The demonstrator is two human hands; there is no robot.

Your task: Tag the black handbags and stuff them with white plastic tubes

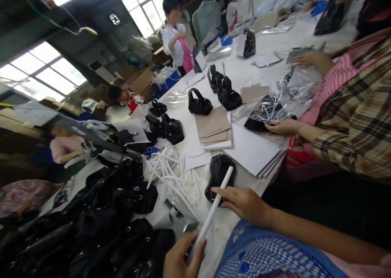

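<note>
A long white tube point(210, 213) slants across in front of me, its upper end rising over a black handbag point(220, 168) on the table. Wrapped round its lower end is my left hand point(185, 253), thumb and fingers closed. Farther up, my right hand point(244, 204) pinches the same tube between thumb and fingers. The handbag lies just beyond the right fingertips; part of it is hidden by the tube and that hand. Left of the tube lies a loose heap of thin white strips point(168, 168).
A big pile of black bags point(100, 213) fills the left side. Beyond are brown cardboard sheets point(212, 127), white sheets point(253, 147) and several upright handbags point(229, 95). At right, a co-worker in a plaid sleeve point(345, 135) handles a plastic-wrapped black bag point(265, 113). Other people stand or sit farther off.
</note>
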